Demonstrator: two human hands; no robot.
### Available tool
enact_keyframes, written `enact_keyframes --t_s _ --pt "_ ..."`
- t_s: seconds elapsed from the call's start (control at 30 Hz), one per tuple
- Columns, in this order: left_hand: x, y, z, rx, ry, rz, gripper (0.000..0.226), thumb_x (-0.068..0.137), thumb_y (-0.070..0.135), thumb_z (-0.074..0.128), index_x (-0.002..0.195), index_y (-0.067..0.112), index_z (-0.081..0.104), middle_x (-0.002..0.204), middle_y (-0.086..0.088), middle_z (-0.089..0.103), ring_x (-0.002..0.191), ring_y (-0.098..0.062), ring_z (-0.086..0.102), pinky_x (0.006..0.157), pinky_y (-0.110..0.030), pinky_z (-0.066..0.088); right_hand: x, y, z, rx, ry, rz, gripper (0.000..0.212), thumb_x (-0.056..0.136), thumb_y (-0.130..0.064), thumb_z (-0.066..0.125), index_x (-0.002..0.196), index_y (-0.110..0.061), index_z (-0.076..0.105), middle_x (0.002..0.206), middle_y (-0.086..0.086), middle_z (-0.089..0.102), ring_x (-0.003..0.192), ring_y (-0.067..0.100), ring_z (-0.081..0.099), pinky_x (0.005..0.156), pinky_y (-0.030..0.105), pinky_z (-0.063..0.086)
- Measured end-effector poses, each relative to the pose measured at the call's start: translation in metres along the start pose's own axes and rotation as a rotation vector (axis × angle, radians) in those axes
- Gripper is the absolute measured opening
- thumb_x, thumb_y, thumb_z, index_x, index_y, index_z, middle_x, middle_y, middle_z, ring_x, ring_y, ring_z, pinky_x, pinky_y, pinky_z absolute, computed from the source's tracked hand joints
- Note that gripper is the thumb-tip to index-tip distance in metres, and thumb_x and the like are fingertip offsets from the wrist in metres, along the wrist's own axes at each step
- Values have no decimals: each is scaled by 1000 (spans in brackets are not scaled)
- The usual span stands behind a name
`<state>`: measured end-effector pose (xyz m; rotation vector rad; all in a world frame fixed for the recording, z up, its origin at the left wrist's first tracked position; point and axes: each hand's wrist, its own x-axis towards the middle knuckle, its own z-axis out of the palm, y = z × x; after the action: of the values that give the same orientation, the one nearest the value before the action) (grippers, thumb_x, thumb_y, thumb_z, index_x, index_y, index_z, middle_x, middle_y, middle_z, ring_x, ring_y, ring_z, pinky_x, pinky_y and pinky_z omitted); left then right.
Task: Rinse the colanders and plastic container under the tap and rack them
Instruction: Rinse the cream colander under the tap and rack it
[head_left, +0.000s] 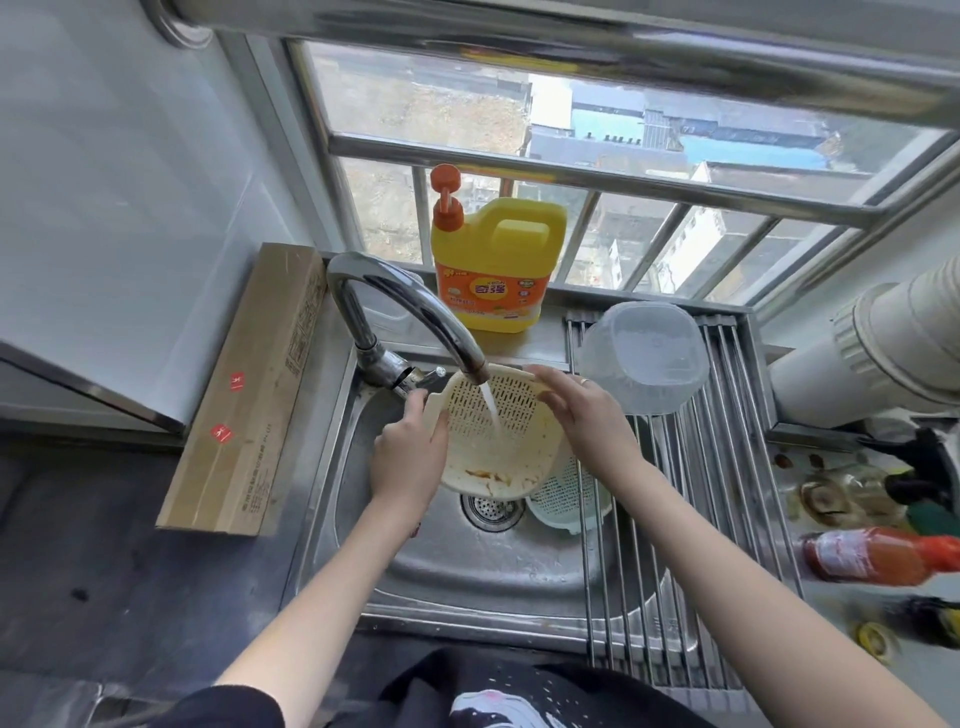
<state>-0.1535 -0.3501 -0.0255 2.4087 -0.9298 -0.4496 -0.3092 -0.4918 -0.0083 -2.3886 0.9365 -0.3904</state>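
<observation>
While the water runs from the tap (415, 312) straight onto its perforated wall, the cream colander (493, 441) sits tilted over the sink (467, 571), and brown sauce clings to its lower inside rim, below where the stream lands. That smear is the target, so, as I judge it, the colander wants turning until the stream strikes the stain rather than the clean holes above it. The left hand (408, 457) grips the near-left rim, fingers curled around the edge; the right hand (582, 415) lies over the far-right rim, fingers fairly straight and pressing, a ring showing. Good two-sided hold for rotating it, though a thumb rub on the sauce may be needed.

Just below and right, a pale green colander (566, 499) waits in the basin beside the drain (491, 509). On the roll-up rack (701, 493) across the sink's right side, the clear plastic container (644, 358) already sits upside down. Behind the tap stands a yellow detergent jug (493, 265).
</observation>
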Motion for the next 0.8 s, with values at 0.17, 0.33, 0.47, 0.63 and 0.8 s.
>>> enact_keyframes --t_s 0.17,0.33,0.47,0.63,0.8 --pt "-4 1 8 13 54 71 43 98 21 42 141 17 37 84 -18 70 78 -39 66 67 -39 47 -17 -4 18 -268 260 9 60 82 -1 56 138 -20 42 106 14 54 95 28 48 85 42 45" --pt "-4 22 10 -46 72 74 44 95 15 47 139 17 43 90 -18 71 84 -37 65 66 -36 42 -59 6 57 -573 -195 -74 76 76 -9 54 147 -4 27 154 12 28 143 31 24 118 52 6" --pt "-4 31 14 -31 76 135 36 93 14 46 128 12 52 88 -18 68 78 -41 63 60 -33 28 -49 -8 73 -616 -252 67 88 74 -15 61 149 -1 17 155 17 24 147 31 11 113 46 -18" --pt "-12 32 14 -222 126 13 42 95 17 49 137 20 48 103 -16 71 92 -37 64 73 -36 40 -35 -27 70 -366 -422 -32 88 80 -19 52 153 -16 3 160 5 13 144 29 20 118 50 6" --pt "-13 30 17 -252 137 -17 47 93 13 52 139 20 46 105 -17 71 95 -38 64 77 -36 40 -37 -18 74 -630 -314 77 84 85 -18 53 150 0 3 157 22 11 147 34 4 113 44 -20"
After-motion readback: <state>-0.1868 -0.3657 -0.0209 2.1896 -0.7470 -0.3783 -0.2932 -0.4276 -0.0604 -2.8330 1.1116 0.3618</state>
